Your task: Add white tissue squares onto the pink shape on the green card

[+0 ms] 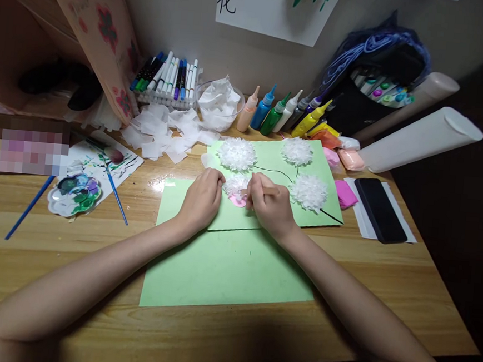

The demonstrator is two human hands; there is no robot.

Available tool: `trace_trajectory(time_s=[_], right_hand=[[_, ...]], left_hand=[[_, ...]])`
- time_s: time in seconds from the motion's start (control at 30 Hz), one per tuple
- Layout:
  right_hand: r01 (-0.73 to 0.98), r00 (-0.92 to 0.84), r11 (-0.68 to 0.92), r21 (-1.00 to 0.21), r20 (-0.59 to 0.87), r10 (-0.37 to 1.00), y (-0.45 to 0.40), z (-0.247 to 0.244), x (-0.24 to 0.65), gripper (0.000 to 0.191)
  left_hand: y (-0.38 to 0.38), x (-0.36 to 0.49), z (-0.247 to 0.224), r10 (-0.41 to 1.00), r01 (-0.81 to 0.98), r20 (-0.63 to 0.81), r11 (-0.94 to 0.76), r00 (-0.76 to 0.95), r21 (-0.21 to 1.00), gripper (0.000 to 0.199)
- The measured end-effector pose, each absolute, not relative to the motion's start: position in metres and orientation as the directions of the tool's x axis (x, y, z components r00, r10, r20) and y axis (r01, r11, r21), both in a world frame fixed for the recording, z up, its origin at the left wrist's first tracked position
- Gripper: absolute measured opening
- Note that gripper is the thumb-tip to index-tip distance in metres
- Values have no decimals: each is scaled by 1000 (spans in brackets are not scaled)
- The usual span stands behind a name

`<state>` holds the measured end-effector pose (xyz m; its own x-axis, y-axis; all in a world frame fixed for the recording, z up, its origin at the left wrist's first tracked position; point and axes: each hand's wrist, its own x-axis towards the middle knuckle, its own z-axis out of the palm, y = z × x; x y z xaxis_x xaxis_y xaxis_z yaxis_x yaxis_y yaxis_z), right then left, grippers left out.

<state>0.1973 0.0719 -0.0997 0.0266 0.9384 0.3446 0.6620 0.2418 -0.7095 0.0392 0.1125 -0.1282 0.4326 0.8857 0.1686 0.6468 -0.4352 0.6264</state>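
Right hand (272,206) closed around a slender tan stick (271,191), its tip at the small white paper flower (235,185) on a pink base (237,201). Left hand (202,197) curled at the flower's left edge; whether it grips anything cannot be told. The flower lies on the upper green card (226,220), near three fuller white blooms (237,154); squeeze bottles (262,112) stand behind.

Ruffled paper flowers (309,192), smooth wooden table (413,284)

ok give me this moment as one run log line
left hand: at pink-edged white flower | right hand: at same flower, grip contents unclear | beneath: green sheet | also on sheet: three other white flowers
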Motion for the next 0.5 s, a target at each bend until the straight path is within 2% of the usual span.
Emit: trace_trajectory(time_s=[0.13, 0.3, 0.4, 0.5], right_hand=[[572, 157, 51, -819, 170, 973, 98, -87, 193, 46], [552, 131, -69, -831, 5, 991, 117, -79, 194, 49], [499, 104, -36, -866, 19, 994, 107, -79, 199, 47], [385, 168, 54, -921, 128, 977, 84, -87, 205, 43]], left_hand=[[113, 39, -129, 876, 647, 189, -460, 445, 608, 14], [112, 38, -129, 872, 656, 182, -466, 455, 594, 16], [112, 37, -131, 869, 647, 172, -465, 464, 604, 20], [112, 36, -132, 865, 636, 171, -468, 471, 614, 25]])
